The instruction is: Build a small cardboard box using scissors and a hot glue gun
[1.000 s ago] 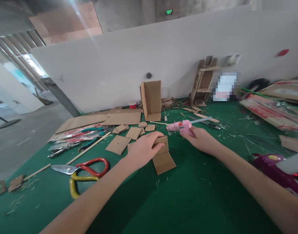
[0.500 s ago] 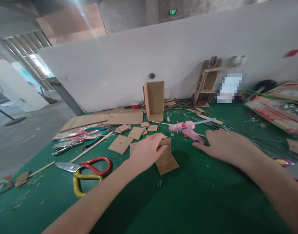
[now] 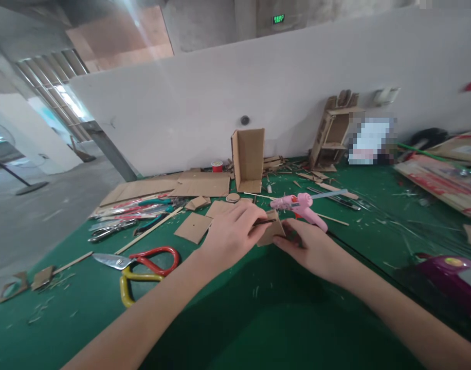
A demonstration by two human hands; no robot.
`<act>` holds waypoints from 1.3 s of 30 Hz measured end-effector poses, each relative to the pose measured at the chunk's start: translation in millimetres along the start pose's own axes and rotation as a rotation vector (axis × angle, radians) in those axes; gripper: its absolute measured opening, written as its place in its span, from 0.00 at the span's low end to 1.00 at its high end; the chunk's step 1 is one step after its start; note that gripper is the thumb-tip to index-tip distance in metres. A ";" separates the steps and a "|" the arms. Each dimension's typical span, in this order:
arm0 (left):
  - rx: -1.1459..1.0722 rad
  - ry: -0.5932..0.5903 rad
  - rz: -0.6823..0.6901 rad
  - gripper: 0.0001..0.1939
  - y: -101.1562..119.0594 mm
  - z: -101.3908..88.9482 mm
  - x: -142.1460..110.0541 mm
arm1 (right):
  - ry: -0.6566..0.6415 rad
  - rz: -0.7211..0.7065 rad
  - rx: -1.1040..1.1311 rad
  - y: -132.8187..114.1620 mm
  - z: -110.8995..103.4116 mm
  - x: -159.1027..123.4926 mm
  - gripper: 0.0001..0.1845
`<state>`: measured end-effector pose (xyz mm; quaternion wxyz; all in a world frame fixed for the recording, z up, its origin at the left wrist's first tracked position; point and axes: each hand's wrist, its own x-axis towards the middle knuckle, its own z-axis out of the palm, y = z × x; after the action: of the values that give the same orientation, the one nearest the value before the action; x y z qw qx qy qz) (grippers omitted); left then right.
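Note:
My left hand (image 3: 233, 228) is closed on a small folded cardboard piece (image 3: 273, 232), held just above the green table. On its right edge, the thumb and fingers of my right hand (image 3: 314, 249) are curled round the same cardboard. Part of the piece is hidden behind my left fingers. Just beyond my right hand lies a pink hot glue gun (image 3: 305, 208) with a clear glue stick in its back. Flat cardboard squares (image 3: 192, 227) lie left of my left hand. Scissors (image 3: 115, 261) with red and yellow handles rest beside my left forearm.
An upright cardboard box form (image 3: 251, 159) stands near the white wall. Farther right is a tiered cardboard structure (image 3: 331, 133). Pliers and packaged tools (image 3: 135, 208) lie at left beside wooden strips. A purple tool (image 3: 451, 275) sits at the right, near plastic-wrapped packs (image 3: 436, 182).
My right hand has moved left from beside the glue gun's handle to the cardboard piece and now grips its edge. The piece has been lifted and turned in my left hand.

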<state>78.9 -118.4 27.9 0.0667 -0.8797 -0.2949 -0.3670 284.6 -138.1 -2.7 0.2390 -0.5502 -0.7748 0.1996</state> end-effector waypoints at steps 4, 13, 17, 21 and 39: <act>0.040 0.052 0.211 0.05 -1.8 -1.8 -2.5 | 0.072 0.013 0.334 1.2 4.2 2.8 0.15; 0.187 0.007 0.213 0.08 4.6 8.2 -7.1 | 0.069 0.021 0.613 -4.7 16.3 -0.2 0.11; 0.203 0.009 0.212 0.07 6.4 11.0 -7.0 | 0.019 -0.016 0.705 -4.9 20.0 -0.9 0.16; 0.232 0.056 0.167 0.05 6.9 17.4 -9.1 | 0.016 -0.025 0.726 -2.9 25.5 -1.9 0.18; 0.321 0.096 0.226 0.08 8.1 23.9 -14.7 | 0.014 -0.003 0.623 -0.9 25.2 -4.0 0.18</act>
<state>89.8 -124.0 1.3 0.2608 -0.8668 -0.2456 -0.3469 270.1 -143.4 -23.1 0.4016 -0.4509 -0.6755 0.4233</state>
